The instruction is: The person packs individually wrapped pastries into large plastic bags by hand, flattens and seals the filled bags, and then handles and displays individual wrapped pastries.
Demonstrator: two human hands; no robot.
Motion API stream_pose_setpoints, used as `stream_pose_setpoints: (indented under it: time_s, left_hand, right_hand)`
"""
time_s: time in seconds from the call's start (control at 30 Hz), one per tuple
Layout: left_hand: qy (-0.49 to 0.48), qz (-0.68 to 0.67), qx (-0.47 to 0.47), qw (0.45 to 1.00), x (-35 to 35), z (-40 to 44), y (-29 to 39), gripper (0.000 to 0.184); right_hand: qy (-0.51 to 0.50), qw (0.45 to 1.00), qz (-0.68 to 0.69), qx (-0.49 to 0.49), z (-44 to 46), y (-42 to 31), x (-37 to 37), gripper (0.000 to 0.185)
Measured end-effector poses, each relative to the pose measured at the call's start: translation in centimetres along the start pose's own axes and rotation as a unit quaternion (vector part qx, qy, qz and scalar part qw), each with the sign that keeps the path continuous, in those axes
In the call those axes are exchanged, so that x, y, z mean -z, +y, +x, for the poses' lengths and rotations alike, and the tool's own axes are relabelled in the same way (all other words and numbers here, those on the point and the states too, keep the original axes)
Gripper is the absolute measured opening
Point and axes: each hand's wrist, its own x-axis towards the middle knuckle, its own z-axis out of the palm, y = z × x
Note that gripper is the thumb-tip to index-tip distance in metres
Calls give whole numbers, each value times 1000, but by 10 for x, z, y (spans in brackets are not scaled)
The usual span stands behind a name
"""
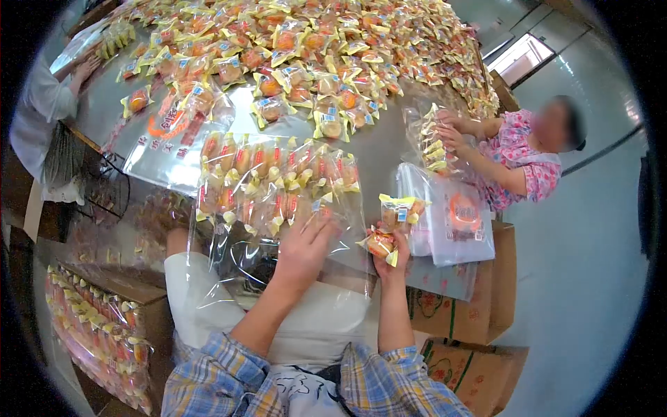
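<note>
A large clear plastic bag (316,267) lies at the table's near edge, with rows of small wrapped cakes (260,161) in its far part. Over the near row is my left hand (306,244), its fingers pointing away from me at the right end of that row; whether they grip a cake is blurred. To the right, my right hand (390,256) is closed around wrapped cakes (381,243) with yellow-edged wrappers, beside the bag. Another wrapped cake (396,213) shows just above its fingers.
A big heap of wrapped cakes (313,48) covers the table's far side. Flat printed bags (462,222) lie at right, others (163,149) at left. Co-workers (517,153) stand at right and far left (42,118). Cartons (451,313) and filled bags (97,326) are below.
</note>
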Motion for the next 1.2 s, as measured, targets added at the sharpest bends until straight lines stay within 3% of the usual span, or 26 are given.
stream_pose_setpoints:
  time_s: [0.1, 0.2, 0.27, 0.33, 0.43, 0.53, 0.6, 0.7, 0.77, 0.83, 0.93, 0.97, 1.03, 1.1, 1.17, 1.2]
  left_hand:
    - [-11, 40, -27, 999, 3, 2, -8, 26]
    - [-9, 56, -86, 995, 7, 6, -25, 25]
    - [-30, 47, -89, 994, 9, 1, -28, 23]
    - [-22, 36, -66, 997, 11, 3, -22, 24]
    - [-23, 47, -28, 998, 5, 1, -20, 27]
    - [-21, 93, -11, 995, 5, 15, -13, 20]
    - [-17, 111, -9, 994, 8, 19, -14, 21]
    - [-39, 118, 14, 992, 12, 21, -9, 21]
    - [-57, 98, 33, 993, 19, 17, -10, 22]
    - [-92, 54, 59, 993, 25, 16, -13, 23]
    - [-37, 64, -34, 997, 27, 13, -30, 25]
    - [-40, 78, -46, 995, 28, 12, -33, 25]
    - [-22, 47, -67, 996, 27, 11, -41, 22]
    - [-8, 25, -67, 997, 24, 8, -45, 20]
    - [-70, 36, -41, 996, 31, 9, -46, 19]
    - [-102, 40, -30, 994, 35, 10, -45, 19]
  right_hand:
    - [-25, 999, -19, -20, 0, 0, 12, 46]
    - [32, 998, -39, 23, -21, -14, -17, 48]
    - [-21, 999, 11, 28, -27, -24, 12, 52]
    - [-56, 998, 15, 39, -60, -49, -7, 55]
    - [-207, 978, -3, 2, -115, -68, -35, 58]
    - [-142, 983, -116, -7, -188, -35, -68, 71]
    - [-214, 940, 15, -266, -211, -28, -79, 73]
    - [-317, 924, -193, -90, -239, 42, -75, 94]
    - [-321, 911, -252, -58, -240, 45, -97, 100]
    - [-270, 921, -265, -89, -245, 45, -112, 97]
    - [-275, 910, -310, -29, -245, 45, -123, 93]
    - [-286, 891, -350, 39, -243, 43, -130, 92]
    - [-234, 898, -371, -28, -242, 39, -135, 93]
    - [-185, 903, -353, -160, -236, 34, -136, 94]
    - [-132, 880, -285, -355, -220, 25, -137, 94]
    - [-123, 896, -295, -308, -222, 29, -137, 95]
